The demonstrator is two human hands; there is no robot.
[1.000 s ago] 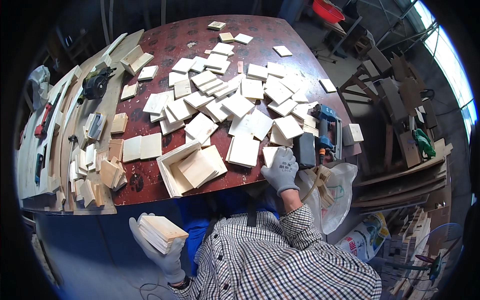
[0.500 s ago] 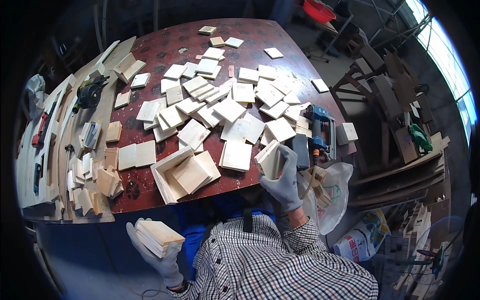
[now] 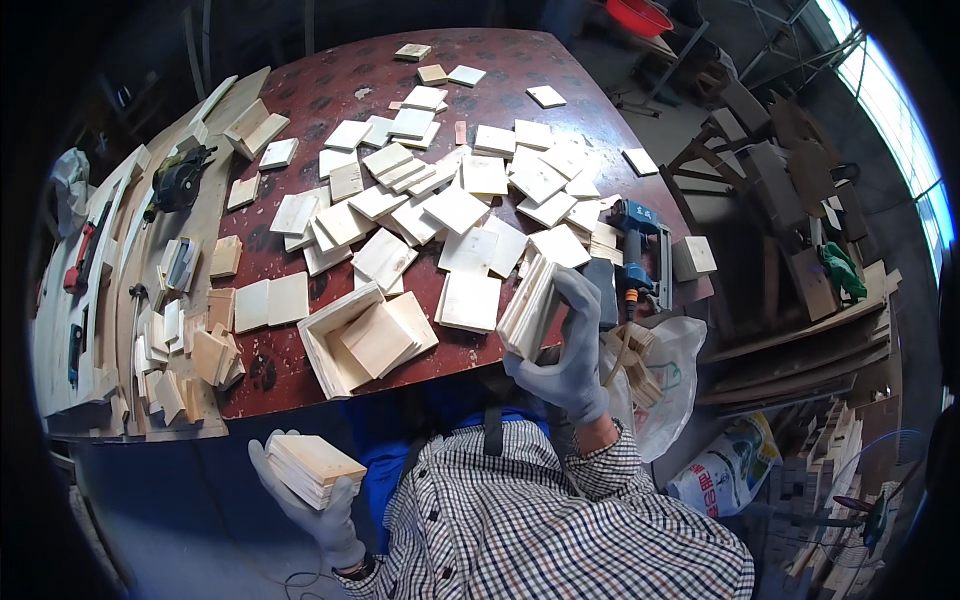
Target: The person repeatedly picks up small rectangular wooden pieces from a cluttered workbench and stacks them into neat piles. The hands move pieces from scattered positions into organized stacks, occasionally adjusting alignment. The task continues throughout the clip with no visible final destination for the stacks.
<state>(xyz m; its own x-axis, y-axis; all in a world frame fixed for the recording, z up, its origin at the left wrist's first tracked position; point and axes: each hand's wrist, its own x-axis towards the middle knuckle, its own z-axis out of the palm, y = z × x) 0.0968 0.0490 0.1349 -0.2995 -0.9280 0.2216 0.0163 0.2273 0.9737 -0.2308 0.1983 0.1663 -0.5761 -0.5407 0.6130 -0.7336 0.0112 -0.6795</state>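
My left hand, in a grey glove, grips a stack of square wooden boards beside the table's front edge. My gloved right hand is closed round another stack of wooden boards, held tilted over the front edge of the dark red table. Between the two hands, an open wooden box rests on the table with loose boards leaning inside it. Many pale square boards lie scattered and overlapping beyond the hands. A short pile of boards sits just left of my right hand.
A blue nail gun with a hose stands at the table's right edge, by a dark block. A clear plastic bag hangs near my right forearm. Planks at left carry a black tool and small wood pieces.
The stack in my right hand has grown thicker and is raised more upright. My right hand has shifted slightly to the left and its grip is wider. My left hand has barely moved.
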